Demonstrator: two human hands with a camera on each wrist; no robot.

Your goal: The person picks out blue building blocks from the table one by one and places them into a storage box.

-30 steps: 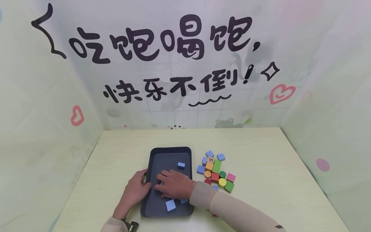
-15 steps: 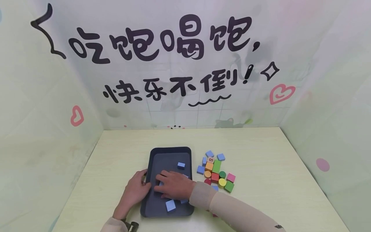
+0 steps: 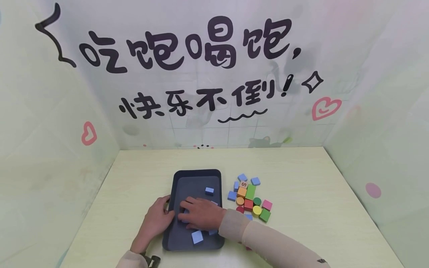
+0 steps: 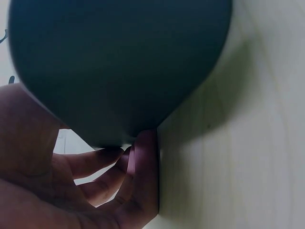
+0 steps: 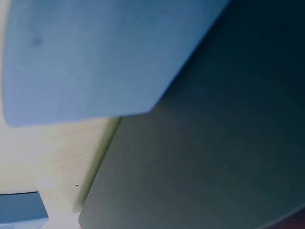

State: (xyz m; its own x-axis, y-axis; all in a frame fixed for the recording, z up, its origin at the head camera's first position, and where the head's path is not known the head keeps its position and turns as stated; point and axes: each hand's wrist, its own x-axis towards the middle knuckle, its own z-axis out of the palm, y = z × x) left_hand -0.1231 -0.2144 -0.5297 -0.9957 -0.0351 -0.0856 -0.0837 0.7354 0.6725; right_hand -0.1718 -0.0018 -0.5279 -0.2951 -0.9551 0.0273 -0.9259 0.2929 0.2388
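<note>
A dark baking tray [image 3: 197, 172] lies on the table with several light blue blocks in it. My left hand [image 3: 156, 217] grips its left side, thumb at the rim; in the left wrist view the fingers [image 4: 143, 176] curl against the dark outer wall. Inside the tray, my right hand [image 3: 205, 214] holds a blue block [image 3: 186, 212] between its fingertips, and the hand covers most of it. Other blue blocks lie around that hand: one behind it [image 3: 209, 191] and one in front [image 3: 197, 237]. A large blue block face [image 5: 86, 62] fills the upper left of the right wrist view.
Right of the tray lies a loose cluster of toy blocks, among them a green block [image 3: 250, 192], a red cube [image 3: 248, 205], a yellow cylinder [image 3: 257, 211] and a pink block [image 3: 267, 205]. The right sleeve [image 3: 264, 238] hides part of the cluster. Printed walls surround the table.
</note>
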